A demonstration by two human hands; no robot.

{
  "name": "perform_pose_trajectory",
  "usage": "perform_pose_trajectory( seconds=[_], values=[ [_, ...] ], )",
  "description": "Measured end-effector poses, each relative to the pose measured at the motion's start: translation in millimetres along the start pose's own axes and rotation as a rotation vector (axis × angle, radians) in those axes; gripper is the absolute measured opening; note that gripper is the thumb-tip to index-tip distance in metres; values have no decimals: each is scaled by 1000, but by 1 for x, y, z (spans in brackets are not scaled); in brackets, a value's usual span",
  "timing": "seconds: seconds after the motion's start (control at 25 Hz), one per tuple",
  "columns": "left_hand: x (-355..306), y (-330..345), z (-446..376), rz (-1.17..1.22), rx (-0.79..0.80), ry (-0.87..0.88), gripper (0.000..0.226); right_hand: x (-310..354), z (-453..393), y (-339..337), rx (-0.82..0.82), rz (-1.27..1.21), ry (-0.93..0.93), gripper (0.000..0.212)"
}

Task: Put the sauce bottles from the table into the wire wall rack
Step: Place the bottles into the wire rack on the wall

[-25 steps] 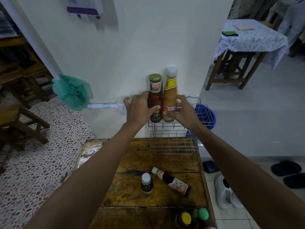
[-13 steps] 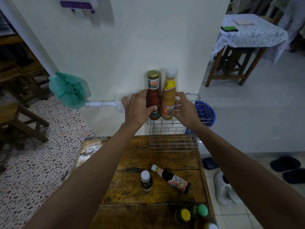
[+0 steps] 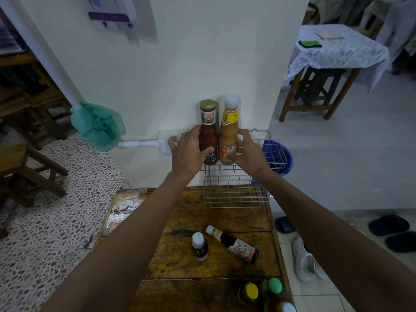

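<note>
hands (image 3: 188, 152) (image 3: 247, 152): 2 | racked bottles (image 3: 208, 134) (image 3: 229, 131): 2 | lying bottle (image 3: 234, 244): 1

Head view: two forearms and two hands, nothing else of the person in frame. Left forearm (image 3: 126, 239) bare from lower frame edge to wrist; no sleeve reaches into view. Right forearm (image 3: 326, 230) likewise bare, uncovered to the frame edge. Left hand (image 3: 189, 152) ungloved. Right hand (image 3: 248, 152) ungloved. Forearms long, tapering toward the wrists. Fingernails short where visible.
</note>
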State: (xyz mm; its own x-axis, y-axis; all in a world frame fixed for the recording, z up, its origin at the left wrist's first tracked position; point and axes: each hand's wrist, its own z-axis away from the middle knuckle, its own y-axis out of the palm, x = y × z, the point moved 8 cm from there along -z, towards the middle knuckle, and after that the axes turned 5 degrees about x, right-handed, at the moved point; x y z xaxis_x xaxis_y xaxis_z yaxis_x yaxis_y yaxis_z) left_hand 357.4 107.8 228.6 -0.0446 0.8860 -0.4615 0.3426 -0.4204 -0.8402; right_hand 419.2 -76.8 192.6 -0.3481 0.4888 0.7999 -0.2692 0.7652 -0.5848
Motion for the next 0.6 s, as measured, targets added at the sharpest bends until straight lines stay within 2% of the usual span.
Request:
perform_pose_trajectory(
  seconds=[0.6],
  values=[
    [-4,-3,7,-3,-14,21,70,-2,4,0,43,-13,36,67]
  ],
)
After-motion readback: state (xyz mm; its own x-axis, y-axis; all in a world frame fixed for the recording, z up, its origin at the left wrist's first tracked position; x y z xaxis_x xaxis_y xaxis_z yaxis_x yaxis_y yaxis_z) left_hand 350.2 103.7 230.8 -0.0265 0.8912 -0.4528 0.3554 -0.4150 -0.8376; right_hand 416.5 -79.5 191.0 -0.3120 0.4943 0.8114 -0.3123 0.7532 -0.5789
